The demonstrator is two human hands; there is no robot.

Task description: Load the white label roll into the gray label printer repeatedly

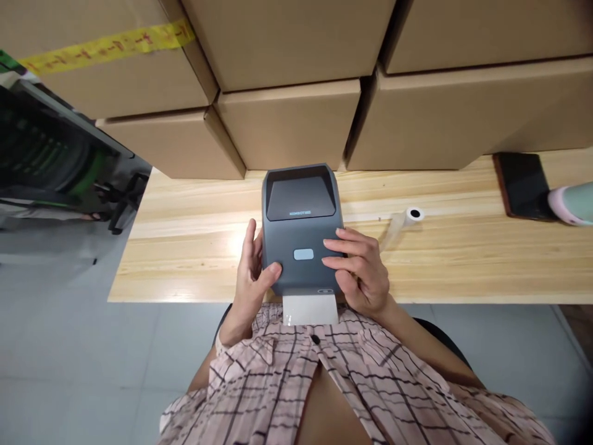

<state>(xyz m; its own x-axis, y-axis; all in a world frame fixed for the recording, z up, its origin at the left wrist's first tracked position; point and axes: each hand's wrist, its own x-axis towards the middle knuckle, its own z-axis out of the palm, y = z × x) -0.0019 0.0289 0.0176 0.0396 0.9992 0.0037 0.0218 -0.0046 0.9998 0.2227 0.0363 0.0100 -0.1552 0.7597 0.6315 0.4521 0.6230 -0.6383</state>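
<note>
The label printer sat center frame at the near edge of the table, a white label hanging from its slot. The left hand clasped its left side, thumb on top; the right hand gripped the right corner, 4 fingers pressed together. Even pressure from both sides probably held it steadiest.

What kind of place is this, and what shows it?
Probably a packing or shipping workspace: cardboard boxes are stacked on a wooden table, and the left hand and right hand hold a grey label printer with white paper coming out.
</note>
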